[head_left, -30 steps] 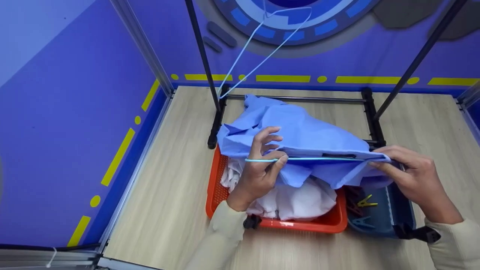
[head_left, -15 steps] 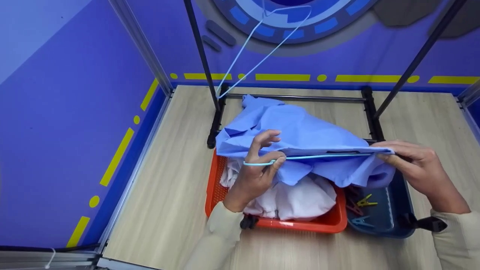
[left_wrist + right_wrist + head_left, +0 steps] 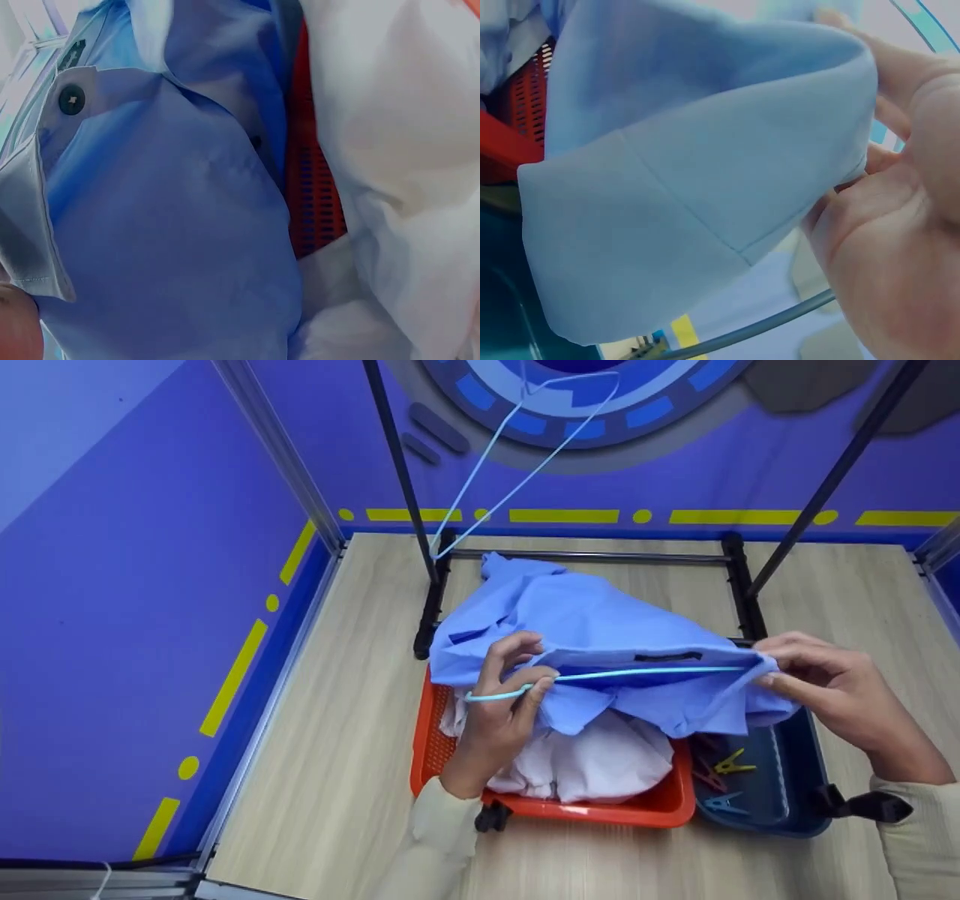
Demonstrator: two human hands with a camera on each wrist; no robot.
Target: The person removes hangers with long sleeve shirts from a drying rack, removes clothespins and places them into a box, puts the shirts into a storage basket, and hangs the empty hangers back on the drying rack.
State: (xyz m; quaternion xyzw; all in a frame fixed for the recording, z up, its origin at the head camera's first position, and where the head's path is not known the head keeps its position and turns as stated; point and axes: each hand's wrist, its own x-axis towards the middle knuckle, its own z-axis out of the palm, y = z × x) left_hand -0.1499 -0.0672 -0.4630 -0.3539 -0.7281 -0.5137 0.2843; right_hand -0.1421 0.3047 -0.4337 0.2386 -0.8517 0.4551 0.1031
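A blue button-up shirt [image 3: 592, 611] is spread over the back of the red basket, its opening facing me with a dark label [image 3: 667, 656] inside. My left hand [image 3: 495, 712] pinches a light blue wire hanger [image 3: 637, 670] between thumb and index finger. The hanger's long side runs into the opening, and its right end is hidden in the cloth. At the right end of the opening, my right hand [image 3: 832, 679] pinches the shirt's edge. A dark button [image 3: 71, 99] shows on the fabric in the left wrist view. A stitched fold [image 3: 705, 165] hangs from the fingers in the right wrist view.
White cloth [image 3: 607, 761] lies in the red basket [image 3: 600, 812]. To its right, a dark blue bin [image 3: 810, 780] holds several clothespins, one yellow [image 3: 733, 763]. A black rack [image 3: 739, 585] stands behind, and another wire hanger [image 3: 525, 480] hangs above it.
My left hand has shifted left and slightly down with the hanger. My right hand has moved slightly right with the cloth. The gap between the hanger and the shirt's back edge has widened.
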